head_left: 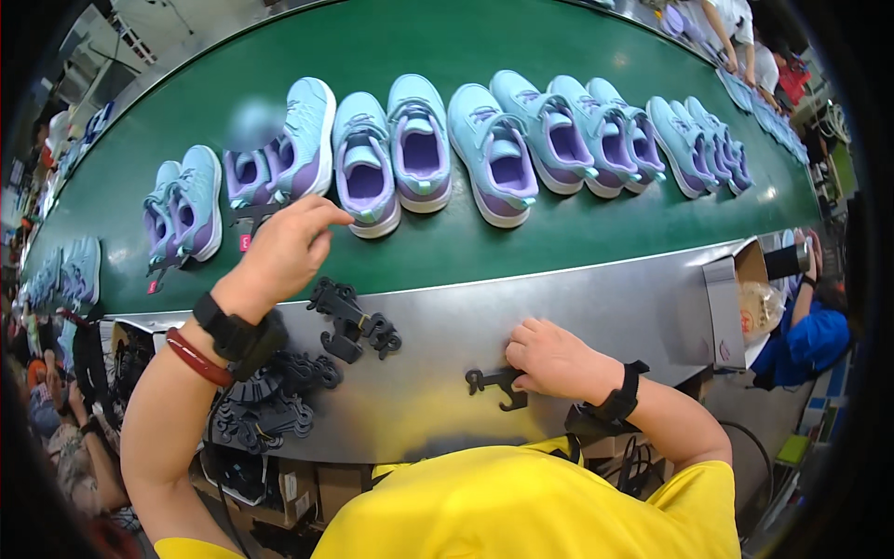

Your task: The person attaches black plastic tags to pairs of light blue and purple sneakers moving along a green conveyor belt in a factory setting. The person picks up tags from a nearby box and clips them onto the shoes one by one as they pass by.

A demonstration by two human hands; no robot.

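My left hand (284, 247) is above the front edge of the green belt, index finger and thumb apart, and nothing shows between them. Its fingertip comes close to the heel of a light blue and purple sneaker (364, 184); whether it touches, I cannot tell. Just beyond that hand, a sneaker pair (305, 140) has a black plastic shoe hanger (251, 216) with a red tag at its heels. Over the metal ledge, my right hand (557, 359) grips another black shoe hanger (499, 386); part of it is hidden by the fingers.
Loose black hangers (349, 321) and a bigger pile (265, 401) lie on the metal ledge (428, 321). More sneakers (507, 158) line the green belt (577, 252). An open cardboard box (726, 312) stands at the right. Other people (805, 321) work around the belt.
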